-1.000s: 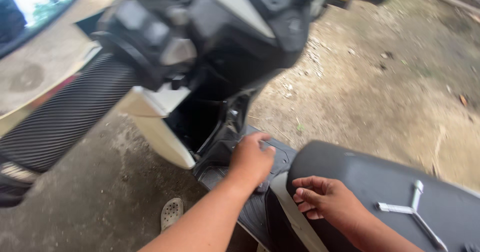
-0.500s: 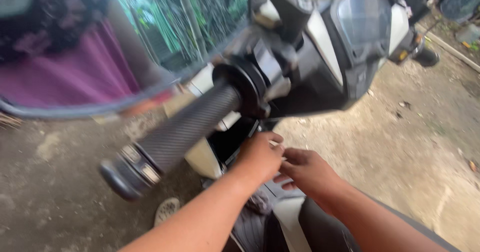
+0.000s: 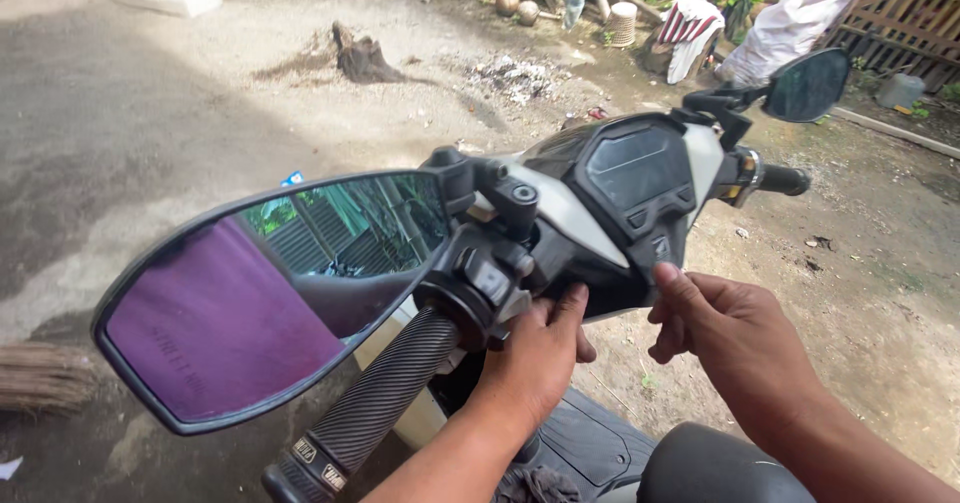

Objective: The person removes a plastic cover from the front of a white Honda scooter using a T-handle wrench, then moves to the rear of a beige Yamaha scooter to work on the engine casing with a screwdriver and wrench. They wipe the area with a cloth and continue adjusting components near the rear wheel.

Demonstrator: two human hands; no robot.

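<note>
At the far left, a bundle of dry straw (image 3: 40, 378) is lying on the bare ground (image 3: 150, 113). Next to it, the large left mirror (image 3: 270, 298) of a scooter is reflecting a purple garment and green foliage. Below the mirror, the black textured left grip (image 3: 375, 413) is slanting down toward the lower edge of the view, meeting the black switch housing (image 3: 485, 283) at its upper end.

The left hand (image 3: 535, 353) is reaching up just right of that housing, fingers loosely curled and pressing against the lower edge of the black handlebar cover (image 3: 600, 283); it is gripping nothing that can be made out. Above it, the dark instrument panel (image 3: 640, 168) is sitting in the middle of the handlebar, tilted toward the camera.

The right hand (image 3: 735, 333) is hovering just right of the cover, thumb raised and touching the cover's right lower corner, the other fingers folded in; whether it is pinching something small cannot be told. Below it, the front of the black seat (image 3: 715, 468) is showing.

Further right, the right grip (image 3: 785, 178) and the small right mirror (image 3: 808, 85) are standing out against the dirt yard, with a white sack (image 3: 780, 28) lying by a wooden fence (image 3: 900, 3) at the top right corner.
</note>
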